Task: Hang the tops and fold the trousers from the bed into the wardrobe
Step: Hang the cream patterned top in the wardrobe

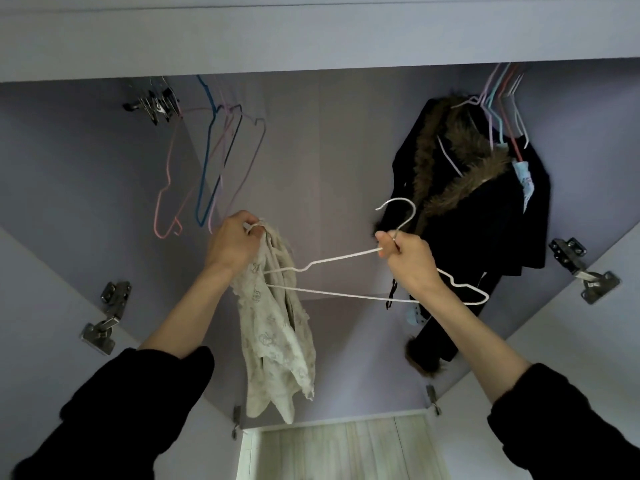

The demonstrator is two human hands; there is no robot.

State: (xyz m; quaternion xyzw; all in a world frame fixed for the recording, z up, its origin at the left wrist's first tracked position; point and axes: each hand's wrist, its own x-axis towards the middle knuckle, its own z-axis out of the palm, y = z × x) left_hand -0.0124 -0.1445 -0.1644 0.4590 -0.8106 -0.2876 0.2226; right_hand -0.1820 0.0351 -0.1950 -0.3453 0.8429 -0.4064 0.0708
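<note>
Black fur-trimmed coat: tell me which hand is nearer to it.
Right. The right hand, holding the white hanger, is just in front of the black coat; the left hand, gripping the cream top, is well off to its left.

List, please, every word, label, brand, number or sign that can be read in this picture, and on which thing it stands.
None can be read.
The cream printed cotton top, held by the left hand: small grey drawn figures only, no letters to make out.
The white wire hanger, held by the right hand: no marking.
The black coat with a brown fur collar: no label visible.
The small light blue cloth beside it: faint pattern, too blurred to read.
</note>
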